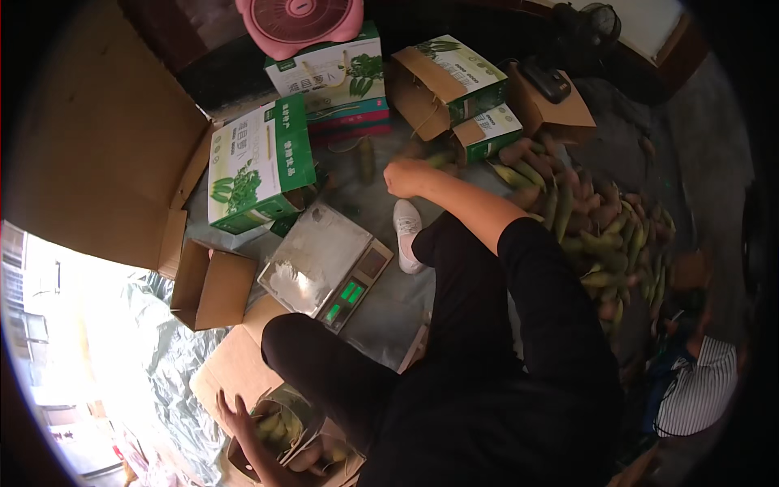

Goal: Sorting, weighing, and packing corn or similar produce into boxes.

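Box (pixel 284 438) under left hand (pixel 235 414) — scale (pixel 320 264), cartons (pixel 256 162) beyond.

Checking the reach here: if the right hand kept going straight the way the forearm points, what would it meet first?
The right hand points up-left across the grey sheet. First in that line looks like the upright green vegetable, then the green and white boxes behind it. Depth is unclear, so it might pass just beside.

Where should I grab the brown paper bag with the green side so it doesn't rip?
Probably by the thin cord handle at the open mouth of the brown paper bag with the green side, coming from the near left side. The bag lies tipped over with its opening facing that way, so the handle loop hangs free there, while other green and white cardboard boxes crowd its left.
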`<action>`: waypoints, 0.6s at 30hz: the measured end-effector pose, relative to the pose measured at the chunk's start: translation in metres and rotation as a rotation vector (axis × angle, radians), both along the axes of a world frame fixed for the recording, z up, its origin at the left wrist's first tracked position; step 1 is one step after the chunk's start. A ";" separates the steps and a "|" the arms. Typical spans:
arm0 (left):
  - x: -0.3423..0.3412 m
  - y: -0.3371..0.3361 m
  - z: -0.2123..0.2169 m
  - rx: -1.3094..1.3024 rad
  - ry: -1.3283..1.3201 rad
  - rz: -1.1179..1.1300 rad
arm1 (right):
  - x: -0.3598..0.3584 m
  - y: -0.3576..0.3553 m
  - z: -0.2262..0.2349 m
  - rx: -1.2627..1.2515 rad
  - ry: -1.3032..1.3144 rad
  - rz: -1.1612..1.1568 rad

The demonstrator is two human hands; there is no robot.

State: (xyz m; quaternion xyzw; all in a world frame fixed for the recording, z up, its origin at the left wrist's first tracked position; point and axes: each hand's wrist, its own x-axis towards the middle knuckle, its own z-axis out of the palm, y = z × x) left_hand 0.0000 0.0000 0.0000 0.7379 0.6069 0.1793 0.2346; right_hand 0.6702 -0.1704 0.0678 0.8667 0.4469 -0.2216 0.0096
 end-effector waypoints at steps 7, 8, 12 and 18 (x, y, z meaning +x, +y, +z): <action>0.238 -0.044 0.151 0.236 0.001 -0.523 | 0.059 -0.004 -0.011 0.137 0.003 -0.100; 0.254 -0.047 0.153 0.281 0.027 -0.597 | 0.077 -0.014 -0.025 0.123 -0.024 -0.116; 0.283 -0.051 0.153 0.379 0.253 -0.718 | 0.098 -0.053 -0.042 0.138 -0.028 -0.330; 0.293 -0.041 0.153 0.358 0.313 -0.724 | 0.137 -0.088 -0.074 0.096 -0.039 -0.750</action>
